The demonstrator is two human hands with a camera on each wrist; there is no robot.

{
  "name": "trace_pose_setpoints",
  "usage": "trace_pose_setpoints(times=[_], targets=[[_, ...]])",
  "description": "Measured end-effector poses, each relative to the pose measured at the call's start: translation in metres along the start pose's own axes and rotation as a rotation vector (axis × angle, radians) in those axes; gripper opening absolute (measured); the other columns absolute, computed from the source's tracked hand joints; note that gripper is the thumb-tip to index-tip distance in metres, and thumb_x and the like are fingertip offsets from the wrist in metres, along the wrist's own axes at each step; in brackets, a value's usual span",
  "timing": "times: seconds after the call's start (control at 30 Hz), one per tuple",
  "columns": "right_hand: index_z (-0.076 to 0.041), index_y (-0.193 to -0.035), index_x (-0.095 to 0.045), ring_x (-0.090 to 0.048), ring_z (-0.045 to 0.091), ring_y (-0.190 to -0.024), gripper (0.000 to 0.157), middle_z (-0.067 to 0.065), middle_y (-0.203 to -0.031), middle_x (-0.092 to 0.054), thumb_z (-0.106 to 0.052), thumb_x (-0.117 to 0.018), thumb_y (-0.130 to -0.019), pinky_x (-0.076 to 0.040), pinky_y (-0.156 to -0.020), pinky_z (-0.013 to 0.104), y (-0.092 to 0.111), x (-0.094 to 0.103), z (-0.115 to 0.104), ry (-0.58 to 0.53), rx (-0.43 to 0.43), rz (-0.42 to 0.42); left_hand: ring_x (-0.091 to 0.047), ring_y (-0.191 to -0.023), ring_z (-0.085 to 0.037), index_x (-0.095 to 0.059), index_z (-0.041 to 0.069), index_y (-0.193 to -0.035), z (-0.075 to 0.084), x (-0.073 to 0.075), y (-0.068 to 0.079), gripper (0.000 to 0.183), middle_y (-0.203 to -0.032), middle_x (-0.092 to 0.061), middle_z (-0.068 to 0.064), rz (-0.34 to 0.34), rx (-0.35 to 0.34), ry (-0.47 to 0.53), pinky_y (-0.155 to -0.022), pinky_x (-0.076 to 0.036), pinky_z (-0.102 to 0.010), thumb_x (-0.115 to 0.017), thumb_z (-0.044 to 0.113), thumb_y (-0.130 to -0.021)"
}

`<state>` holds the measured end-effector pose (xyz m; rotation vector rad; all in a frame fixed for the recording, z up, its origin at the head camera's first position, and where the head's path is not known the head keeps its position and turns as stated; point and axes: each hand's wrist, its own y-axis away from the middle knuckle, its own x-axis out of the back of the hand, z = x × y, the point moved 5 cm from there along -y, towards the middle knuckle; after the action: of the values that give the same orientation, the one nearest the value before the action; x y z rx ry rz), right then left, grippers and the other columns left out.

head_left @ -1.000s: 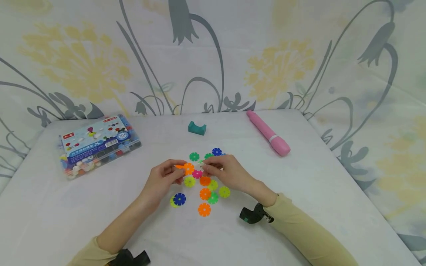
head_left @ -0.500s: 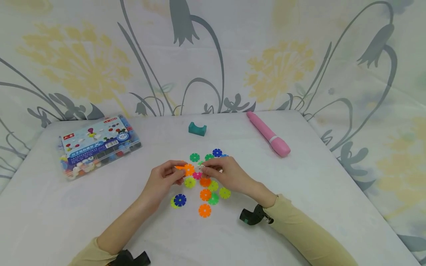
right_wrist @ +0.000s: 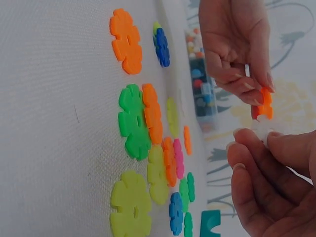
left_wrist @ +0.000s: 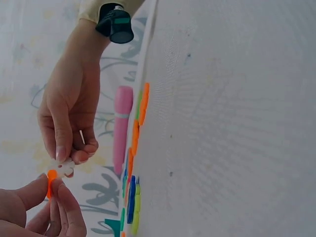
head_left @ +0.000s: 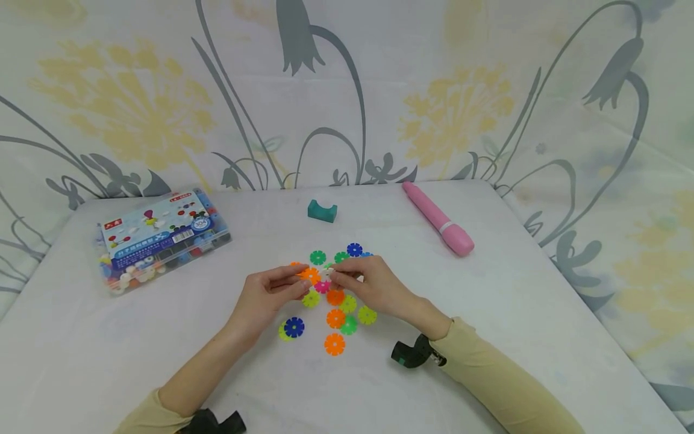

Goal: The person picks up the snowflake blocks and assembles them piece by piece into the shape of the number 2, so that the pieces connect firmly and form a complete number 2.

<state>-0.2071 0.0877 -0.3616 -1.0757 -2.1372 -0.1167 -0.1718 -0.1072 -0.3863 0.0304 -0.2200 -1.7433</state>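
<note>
Between the thumb and fingers of my left hand [head_left: 265, 295] is an orange notched plastic disc [head_left: 311, 276]. My right hand [head_left: 376, 283] pinches a white notched disc [left_wrist: 63, 169] by its edge. The two discs meet edge to edge; in the left wrist view the orange one is seen nearly edge-on and the white one more face-on. Both hands hold them above the table, over a scatter of similar loose discs. A pink disc [head_left: 322, 287] and a yellow-green disc [head_left: 311, 299] lie just below the fingers. Fingertips cover part of each held disc.
Loose orange [head_left: 334, 345], green [head_left: 317, 258] and blue [head_left: 294, 327] discs are spread on the white table, some overlapping. A clear box of colourful parts [head_left: 162, 238] stands back left. A teal curved block [head_left: 322, 211] and a pink wand-like stick [head_left: 438, 219] lie farther back.
My left hand has shifted slightly right and its fingers have extended along the orange disc. An orange piece now shows behind those fingers. The right hand has hardly moved over the last half second.
</note>
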Motion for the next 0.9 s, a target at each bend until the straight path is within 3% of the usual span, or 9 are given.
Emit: trace_pose_setpoints(times=[0.2, 0.53, 0.9], targets=[[-0.003, -0.107, -0.075, -0.069, 0.012, -0.081, 0.016, 0.003, -0.083, -0.072, -0.009, -0.064, -0.097, -0.059, -0.076, 0.030, -0.001, -0.001, -0.001, -0.002, 0.005, 0.009, -0.073, -0.104, -0.022, -0.060, 0.000, -0.135, -0.001, 0.000, 0.000, 0.041, -0.117, -0.071, -0.016, 0.007, 0.010, 0.018, -0.091, -0.055, -0.027, -0.067, 0.015, -0.096], [-0.001, -0.095, -0.076, -0.063, 0.009, -0.075, 0.013, 0.001, -0.078, -0.070, -0.007, -0.065, -0.096, -0.055, -0.069, 0.022, -0.001, -0.001, -0.004, 0.013, 0.070, 0.034, -0.073, -0.100, -0.021, -0.063, 0.000, -0.132, 0.002, -0.001, 0.002, 0.039, -0.112, -0.073, -0.014, 0.022, 0.027, 0.032, -0.092, -0.055, -0.032, -0.067, 0.013, -0.096], [0.002, -0.096, -0.075, -0.057, 0.008, -0.069, 0.011, 0.006, -0.075, -0.067, -0.002, -0.065, -0.094, -0.047, -0.061, 0.020, 0.000, 0.001, -0.011, 0.054, 0.185, 0.036, -0.074, -0.097, -0.020, -0.063, -0.003, -0.130, 0.003, -0.002, 0.002, 0.038, -0.110, -0.074, -0.015, 0.025, 0.035, 0.054, -0.091, -0.056, -0.032, -0.068, 0.010, -0.095]])
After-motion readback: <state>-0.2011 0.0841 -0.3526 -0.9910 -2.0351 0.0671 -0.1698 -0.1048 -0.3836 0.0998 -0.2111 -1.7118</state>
